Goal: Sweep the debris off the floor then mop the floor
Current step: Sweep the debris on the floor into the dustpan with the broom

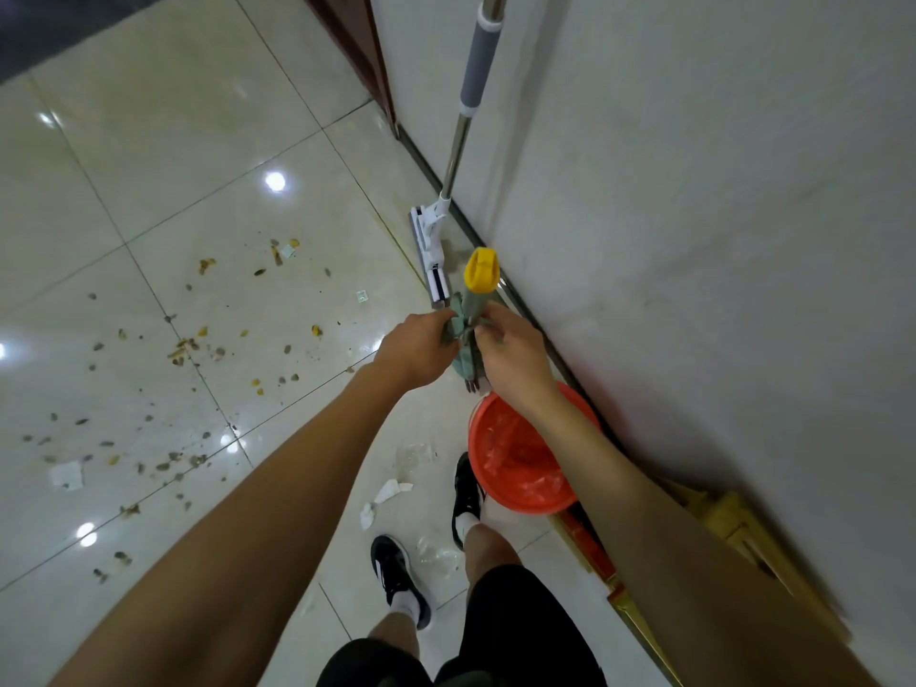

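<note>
A green handle with a yellow end cap point(480, 271) stands upright near the wall, seen from above; it looks like a broom's handle. My left hand point(414, 352) grips it from the left and my right hand point(510, 354) pinches it from the right, just below the cap. A flat mop point(430, 250) with a steel and grey pole leans against the wall behind it. Debris point(198, 349) of husks, yellow bits and paper scraps lies scattered over the glossy tiles at left. A crumpled tissue point(381, 500) lies near my feet.
A red bucket point(520, 453) lined with clear plastic stands by the wall under my right forearm. A yellow and red dustpan point(733, 528) lies along the wall at lower right. My two black shoes point(396, 577) stand on the tiles. A dark wooden door frame point(367, 57) rises at the back.
</note>
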Available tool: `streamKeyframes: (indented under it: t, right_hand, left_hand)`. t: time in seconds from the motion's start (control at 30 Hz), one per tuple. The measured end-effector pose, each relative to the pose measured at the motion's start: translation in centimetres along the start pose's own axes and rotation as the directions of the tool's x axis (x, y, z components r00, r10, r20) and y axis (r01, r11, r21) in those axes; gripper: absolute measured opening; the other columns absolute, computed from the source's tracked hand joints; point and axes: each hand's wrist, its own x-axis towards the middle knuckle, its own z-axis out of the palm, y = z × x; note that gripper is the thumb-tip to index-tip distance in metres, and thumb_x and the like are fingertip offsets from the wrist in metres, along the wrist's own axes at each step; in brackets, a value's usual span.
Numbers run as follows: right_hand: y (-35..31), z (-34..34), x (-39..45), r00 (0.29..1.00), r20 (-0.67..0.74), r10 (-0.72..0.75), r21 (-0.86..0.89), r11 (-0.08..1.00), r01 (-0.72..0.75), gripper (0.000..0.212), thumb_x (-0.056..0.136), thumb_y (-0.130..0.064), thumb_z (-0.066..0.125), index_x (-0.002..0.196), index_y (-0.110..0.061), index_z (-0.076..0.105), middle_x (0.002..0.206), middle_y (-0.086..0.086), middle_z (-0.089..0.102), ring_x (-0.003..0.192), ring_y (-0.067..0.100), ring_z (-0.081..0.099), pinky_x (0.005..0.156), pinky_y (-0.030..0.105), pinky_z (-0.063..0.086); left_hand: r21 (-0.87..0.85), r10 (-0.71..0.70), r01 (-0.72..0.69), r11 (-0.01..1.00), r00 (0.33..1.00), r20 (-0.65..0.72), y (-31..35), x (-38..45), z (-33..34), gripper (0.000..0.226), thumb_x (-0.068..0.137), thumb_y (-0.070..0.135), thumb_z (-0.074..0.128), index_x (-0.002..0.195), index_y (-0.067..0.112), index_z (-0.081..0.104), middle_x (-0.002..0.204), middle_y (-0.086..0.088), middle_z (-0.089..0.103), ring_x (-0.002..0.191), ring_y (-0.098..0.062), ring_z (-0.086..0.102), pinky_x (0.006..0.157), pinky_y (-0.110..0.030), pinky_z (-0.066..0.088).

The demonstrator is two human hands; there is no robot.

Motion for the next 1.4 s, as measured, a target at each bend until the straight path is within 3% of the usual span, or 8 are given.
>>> streamKeyframes:
  t: [0.17,0.33,0.67,0.8,0.93,1.1,1.27,1.4]
  right_hand:
    - [0.9,0.9,-2.1,0.999,0.047,-0.003,0.041,0.999,0.001,0.03,0.103,-0.013,0.043,0.118,-0.02,0.067,0.1,-0.007,0.069,0.088,0.004,0.062,0.071,0.012,0.042]
    - [1.7,1.8,-3.8,0.997,0.064,-0.046,0.074,0.996,0.042,0.028,0.101,-0.004,0.046,0.099,-0.028,0.061,0.078,-0.02,0.051,0.068,-0.005,0.049,0.06,0.002,0.038]
    - [0.1,2.5,-8.8,0.984,0.163,-0.079,0.133,0.989,0.058,0.04,0.103,-0.016,0.047,0.078,-0.041,0.066,0.069,-0.018,0.066,0.074,-0.001,0.059,0.066,0.009,0.043]
    - [-1.6,3.7,-11.6,0.969,0.224,-0.101,0.133,0.989,0.072,0.049,0.097,-0.008,0.05,0.072,-0.041,0.075,0.08,0.003,0.072,0.085,0.027,0.067,0.08,0.04,0.054]
    - [-1.9,6.5,-15.6,0.944,0.329,0.008,0.103,0.994,-0.044,0.026,0.098,-0.021,0.057,0.083,-0.029,0.076,0.077,-0.011,0.073,0.076,0.004,0.069,0.069,0.024,0.054]
    - [-2.2,11.3,-22.5,0.821,0.507,0.264,0.111,0.924,-0.366,0.028,0.094,-0.028,0.067,0.105,-0.003,0.072,0.094,0.006,0.074,0.071,0.009,0.074,0.059,0.02,0.057]
    - [-1.1,18.5,-30.4,0.686,0.595,0.418,0.053,0.832,-0.553,0.016,0.094,-0.017,0.065,0.103,-0.004,0.064,0.096,0.018,0.069,0.085,0.031,0.07,0.083,0.048,0.059]
    - [-0.5,23.3,-35.2,0.506,0.691,0.516,0.037,0.675,-0.737,0.016,0.098,-0.009,0.045,0.106,0.001,0.055,0.086,0.02,0.062,0.052,0.02,0.065,0.051,0.03,0.058]
  left_hand:
    - [-0.044,-0.057,0.057,0.997,0.998,0.014,-0.5,-1.2,2.2,0.006,0.1,0.028,0.056,0.096,0.024,0.057,0.095,-0.01,0.069,0.081,-0.026,0.063,0.072,-0.04,0.055]
    - [-0.054,-0.109,0.108,0.993,0.994,-0.029,-1.3,-3.5,3.9,0.022,0.103,0.029,0.053,0.116,0.013,0.062,0.102,-0.012,0.068,0.085,-0.028,0.063,0.073,-0.038,0.054]
    - [-0.005,-0.125,0.126,0.992,0.979,-0.163,-2.9,-10.3,5.0,0.021,0.1,0.038,0.057,0.104,0.018,0.064,0.093,-0.01,0.068,0.08,-0.028,0.062,0.07,-0.038,0.055]
    - [0.045,-0.155,0.168,0.985,0.965,-0.212,-4.7,-14.3,5.7,0.02,0.101,0.041,0.053,0.1,0.022,0.058,0.091,-0.008,0.066,0.077,-0.028,0.062,0.064,-0.035,0.051]
    - [0.047,-0.181,0.195,0.98,0.961,-0.21,-7.8,-19.9,7.0,0.026,0.103,0.039,0.052,0.113,0.018,0.062,0.098,-0.011,0.068,0.088,-0.031,0.067,0.074,-0.035,0.051]
    - [0.252,-0.065,0.121,0.96,0.974,-0.219,-14.0,-27.5,10.5,0.038,0.101,0.041,0.05,0.138,0.031,0.053,0.097,-0.005,0.071,0.082,-0.027,0.068,0.068,-0.032,0.052]
    - [0.3,-0.022,0.107,0.948,0.962,-0.273,-19.5,-35.5,13.1,0.03,0.102,0.043,0.048,0.129,0.031,0.054,0.096,-0.001,0.072,0.077,-0.025,0.067,0.06,-0.032,0.045]
    - [0.333,-0.018,0.106,0.937,0.966,-0.257,-22.6,-41.1,14.9,0.029,0.1,0.035,0.049,0.126,0.026,0.053,0.1,-0.006,0.071,0.082,-0.031,0.068,0.062,-0.036,0.044]
